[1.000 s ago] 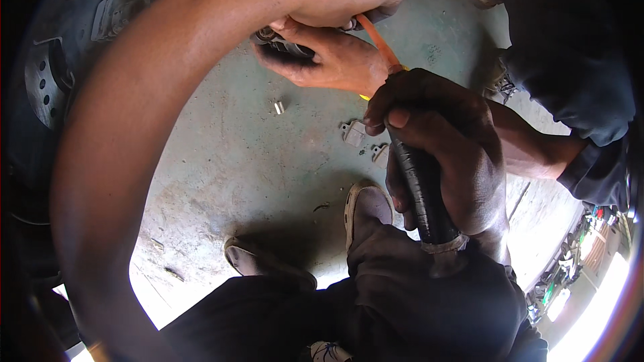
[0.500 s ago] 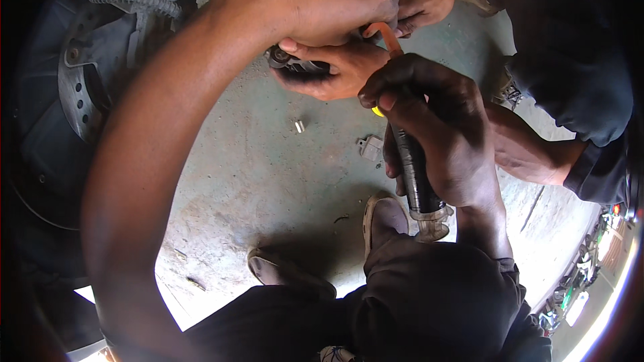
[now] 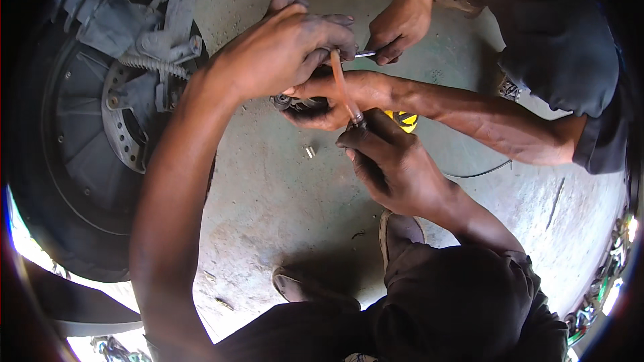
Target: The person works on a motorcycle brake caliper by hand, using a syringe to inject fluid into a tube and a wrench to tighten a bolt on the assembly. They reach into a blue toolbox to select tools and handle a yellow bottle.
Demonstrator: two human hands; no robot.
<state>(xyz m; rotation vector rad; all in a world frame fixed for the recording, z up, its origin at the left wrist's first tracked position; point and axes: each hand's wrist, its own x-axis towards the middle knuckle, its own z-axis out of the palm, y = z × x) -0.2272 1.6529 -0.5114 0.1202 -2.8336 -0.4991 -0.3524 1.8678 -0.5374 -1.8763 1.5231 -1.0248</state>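
My left hand [image 3: 288, 47] is closed, its fingertips pinching the upper end of an orange tube [image 3: 343, 87]. The tube slants down to the nozzle of a syringe [image 3: 358, 121]. My right hand [image 3: 406, 167] is wrapped around that syringe and hides most of its body. Just under the tube, a co-worker's hand [image 3: 362, 87] holds a dark brake caliper [image 3: 305, 104], partly covered by my left hand. The co-worker's other hand [image 3: 406, 23] grips a thin metal tool [image 3: 365, 53] that reaches toward my left fingertips.
A wheel [image 3: 67, 188] with a drilled brake disc [image 3: 124, 137] stands at the left. Small metal pieces [image 3: 310, 152] lie on the floor. A yellow-and-black object [image 3: 402, 121] and a thin black cable [image 3: 479, 173] show beyond my right hand. The co-worker's knee [image 3: 563, 60] is at the right.
My left hand has shifted left and now pinches the tube's end. My right hand has moved up-left with the syringe. The co-worker's tool has come into sight.
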